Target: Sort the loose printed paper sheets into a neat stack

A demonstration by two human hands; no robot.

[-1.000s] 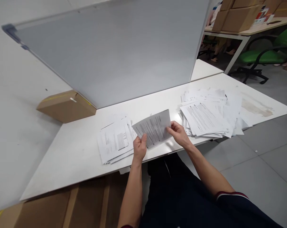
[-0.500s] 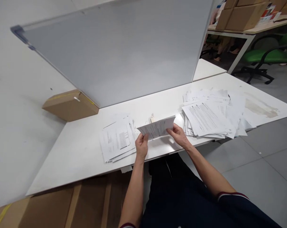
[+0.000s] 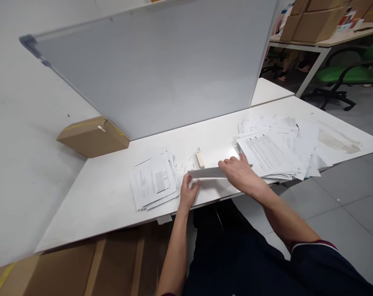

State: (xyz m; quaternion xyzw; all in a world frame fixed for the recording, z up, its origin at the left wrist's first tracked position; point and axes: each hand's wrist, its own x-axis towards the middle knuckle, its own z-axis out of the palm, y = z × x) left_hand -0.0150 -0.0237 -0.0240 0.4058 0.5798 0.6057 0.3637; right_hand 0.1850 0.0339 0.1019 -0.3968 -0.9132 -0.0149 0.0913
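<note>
Nearest the cam: dark trousers point(image 3: 232, 250) of the seated person, plus flat cardboard point(image 3: 81, 267) at lower left, partly under the table edge. Both bare forearms reach fwd over the near edge of the white table point(image 3: 90, 205). L hand point(image 3: 188, 192) pinches the left end of a printed sheet point(image 3: 208, 173), thumb on top and fingers curled under, so it's closed on the paper. R hand point(image 3: 240, 174) lies palm-down over the sheet's right end, fingers stretched fwd and to the right; can't tell if the thumb clamps from below. The sheet shows nearly edge-on, approx level, just above the tabletop at front centre, btwn the two lots of paper. Just left of L hand is a stack of printed pages point(image 3: 154, 181), slightly fanned, flat on the table. Just right of R hand is a bigger loose pile of papers point(image 3: 275, 150), spread messily; the fingertips are at its near edge, touching or not I can't tell. Right behind the sheet a small beige object point(image 3: 200, 159) lies on the table, too small to ID. Further back a big blank whiteboard point(image 3: 155, 70) stands tilted along the table's far side. Left of its lower corner, off the table, sits a closed brown box point(image 3: 92, 136). Far right bkgd: another desk point(image 3: 316, 43) w/ brown cartons point(image 3: 312, 18) on top, and a green office chair point(image 3: 343, 74) beside it.
</note>
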